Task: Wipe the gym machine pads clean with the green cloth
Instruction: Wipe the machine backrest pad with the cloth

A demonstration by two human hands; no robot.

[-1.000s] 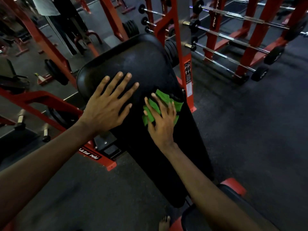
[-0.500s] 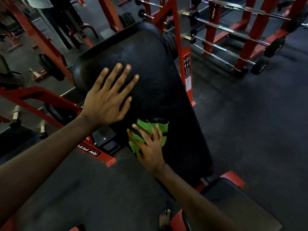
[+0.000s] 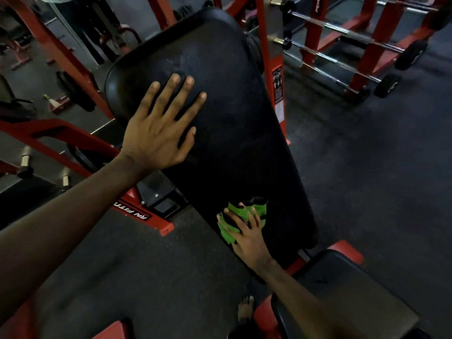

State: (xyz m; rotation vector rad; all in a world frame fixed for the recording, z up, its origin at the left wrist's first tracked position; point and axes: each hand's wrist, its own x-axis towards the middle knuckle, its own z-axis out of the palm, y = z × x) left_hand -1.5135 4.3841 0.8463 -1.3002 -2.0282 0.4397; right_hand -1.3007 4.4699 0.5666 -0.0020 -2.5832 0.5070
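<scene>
My left hand (image 3: 160, 133) lies flat, fingers (image 3: 171, 94) straight and spread, on the upper half of the long black padded backrest (image 3: 232, 113), I'd say to brace it, while my right hand (image 3: 248, 239) presses the crumpled green cloth (image 3: 260, 211) under splayed fingers against its lower left edge to wipe there.

Black label (image 3: 133, 212) on red frame base (image 3: 160, 225), lower left of bench: white capitals, upside down from this view, read "RN FIT", further letters hidden

Sticker (image 3: 277, 83) on red upright (image 3: 265, 33) just right of bench: small pictures and print, too small to read; pale patch below it, also unreadable

White lettering (image 3: 318, 6) on red rack post (image 3: 311, 33), top right: not legible
</scene>
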